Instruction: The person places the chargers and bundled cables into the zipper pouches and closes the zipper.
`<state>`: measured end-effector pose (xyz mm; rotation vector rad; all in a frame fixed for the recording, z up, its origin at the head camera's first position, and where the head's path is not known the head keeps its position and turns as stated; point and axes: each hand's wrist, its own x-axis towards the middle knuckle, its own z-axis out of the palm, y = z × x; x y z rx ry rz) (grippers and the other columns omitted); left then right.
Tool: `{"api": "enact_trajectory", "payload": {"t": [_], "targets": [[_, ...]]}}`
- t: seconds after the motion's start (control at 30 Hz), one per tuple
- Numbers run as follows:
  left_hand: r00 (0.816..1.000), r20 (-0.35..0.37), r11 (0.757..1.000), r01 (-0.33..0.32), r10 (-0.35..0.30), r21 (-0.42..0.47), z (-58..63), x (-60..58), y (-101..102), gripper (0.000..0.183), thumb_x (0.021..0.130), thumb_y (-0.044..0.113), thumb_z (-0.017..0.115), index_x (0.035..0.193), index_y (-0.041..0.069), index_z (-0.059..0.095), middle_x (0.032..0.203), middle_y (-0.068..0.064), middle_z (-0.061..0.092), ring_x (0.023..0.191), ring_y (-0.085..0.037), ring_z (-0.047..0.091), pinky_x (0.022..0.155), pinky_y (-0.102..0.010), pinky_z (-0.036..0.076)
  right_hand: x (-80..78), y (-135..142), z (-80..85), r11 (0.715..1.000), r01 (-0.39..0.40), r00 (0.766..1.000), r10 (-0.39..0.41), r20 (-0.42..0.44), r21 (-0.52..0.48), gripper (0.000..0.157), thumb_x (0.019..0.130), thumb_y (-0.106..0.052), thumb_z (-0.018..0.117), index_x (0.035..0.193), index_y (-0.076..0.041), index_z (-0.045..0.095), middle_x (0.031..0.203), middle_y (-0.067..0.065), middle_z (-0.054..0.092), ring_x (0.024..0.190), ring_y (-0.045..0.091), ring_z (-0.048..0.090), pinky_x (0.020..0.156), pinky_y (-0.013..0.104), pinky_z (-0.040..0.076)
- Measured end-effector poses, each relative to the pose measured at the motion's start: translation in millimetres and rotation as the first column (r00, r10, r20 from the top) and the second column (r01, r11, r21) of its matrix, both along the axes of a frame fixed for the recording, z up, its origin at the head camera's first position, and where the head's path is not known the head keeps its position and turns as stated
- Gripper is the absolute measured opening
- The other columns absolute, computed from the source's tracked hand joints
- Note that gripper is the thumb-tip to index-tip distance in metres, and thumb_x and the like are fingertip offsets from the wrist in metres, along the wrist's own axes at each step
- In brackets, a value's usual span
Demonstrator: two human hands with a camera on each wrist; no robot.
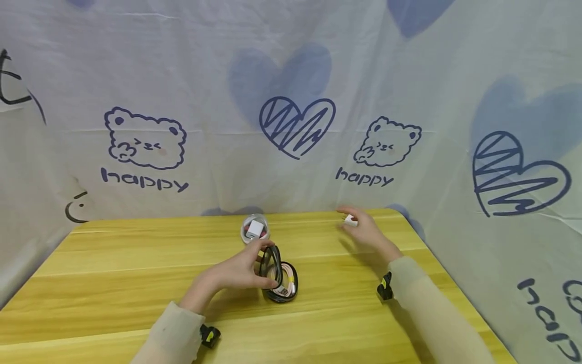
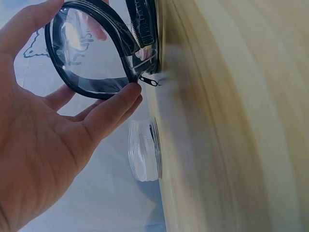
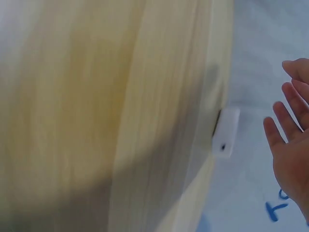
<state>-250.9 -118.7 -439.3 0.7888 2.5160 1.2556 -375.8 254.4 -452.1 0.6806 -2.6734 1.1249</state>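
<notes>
My left hand [image 1: 236,270] grips the raised clear lid [image 2: 89,48] of a small round zip case [image 1: 281,296], with the thumb on one side and fingers on the other. Black trim and a zip pull [image 2: 148,81] edge the case. Inside its open base lies a coiled pale pink cable [image 1: 287,280]. Over at the back right, my right hand [image 1: 364,232] has its fingers spread and relaxed beside a small white block [image 3: 226,133], which looks like a charger plug and stands on the table. Nothing is held in that hand.
Behind the left hand, a round clear container [image 1: 245,222] carries a white charger block [image 1: 255,229]. The wooden table [image 1: 136,258] ends at a hanging printed cloth [image 1: 209,167] at the back, with more cloth along both sides.
</notes>
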Motion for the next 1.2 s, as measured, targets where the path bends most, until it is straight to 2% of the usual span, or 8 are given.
{"api": "enact_trajectory", "payload": {"t": [0.17,0.3,0.4,0.5,0.73,1.0,1.2], "targets": [[1.000,0.003,1.000,0.008,-0.008,0.000,0.2,0.2,2,0.096,0.085,0.031,0.087,0.157,0.006,0.030,0.157,-0.021,0.035,0.133,-0.045,0.048,0.107,-0.056,0.048,-10.3,19,-0.1,0.996,0.033,0.999,-0.036,0.039,0.083,0.051,0.098,-0.002,0.065,0.148,0.000,0.054,0.156,0.023,0.047,0.146,0.045,0.038,0.122,0.060,0.026],[1.000,0.015,1.000,0.011,-0.011,0.002,0.8,1.3,4,0.096,0.085,0.030,0.087,0.158,0.007,0.030,0.158,-0.021,0.033,0.134,-0.044,0.048,0.107,-0.055,0.047,-13.8,27,1.5,0.991,0.027,0.993,-0.041,0.107,0.131,0.058,0.098,0.000,0.062,0.154,-0.001,0.047,0.162,0.023,0.039,0.149,0.047,0.032,0.123,0.063,0.022],[1.000,0.017,1.000,0.011,-0.011,0.002,1.2,2.1,4,0.095,0.085,0.030,0.087,0.157,0.007,0.030,0.158,-0.021,0.033,0.134,-0.044,0.048,0.108,-0.055,0.047,-14.3,29,1.5,0.990,0.021,0.986,-0.044,0.161,0.142,0.062,0.098,0.001,0.061,0.157,-0.002,0.043,0.163,0.023,0.035,0.147,0.050,0.033,0.120,0.065,0.026],[1.000,0.009,1.000,0.011,-0.011,-0.007,1.8,3.0,5,0.095,0.085,0.031,0.087,0.157,0.008,0.031,0.158,-0.021,0.034,0.133,-0.044,0.049,0.108,-0.055,0.046,-13.3,30,-0.3,0.990,0.015,0.980,-0.043,0.192,0.143,0.063,0.097,0.001,0.060,0.157,0.000,0.041,0.162,0.027,0.036,0.140,0.052,0.042,0.117,0.065,0.033],[1.000,0.002,1.000,0.006,-0.006,-0.025,2.5,4.0,4,0.094,0.085,0.033,0.086,0.157,0.008,0.031,0.158,-0.020,0.034,0.133,-0.043,0.049,0.109,-0.054,0.045,-13.7,31,-10.8,0.989,0.047,0.967,-0.080,0.242,0.139,0.060,0.098,-0.001,0.058,0.156,0.003,0.042,0.158,0.028,0.042,0.128,0.045,0.052,0.113,0.060,0.040],[1.000,-0.008,1.000,0.006,-0.006,-0.030,3.2,4.2,1,0.093,0.086,0.032,0.086,0.157,0.005,0.031,0.157,-0.023,0.034,0.132,-0.045,0.049,0.109,-0.057,0.045,-13.7,29,-13.6,0.991,0.023,0.979,-0.048,0.197,0.128,0.048,0.099,0.001,0.063,0.145,0.010,0.053,0.146,0.033,0.047,0.119,0.045,0.059,0.104,0.056,0.050],[1.000,-0.001,1.000,0.002,-0.002,-0.029,0.7,2.7,1,0.094,0.086,0.032,0.086,0.157,0.008,0.031,0.158,-0.021,0.034,0.133,-0.043,0.049,0.108,-0.056,0.046,-9.3,26,-12.8,0.992,0.022,0.982,-0.044,0.184,0.121,0.048,0.097,0.002,0.066,0.143,0.011,0.054,0.135,0.033,0.050,0.114,0.044,0.062,0.099,0.052,0.055]]}}
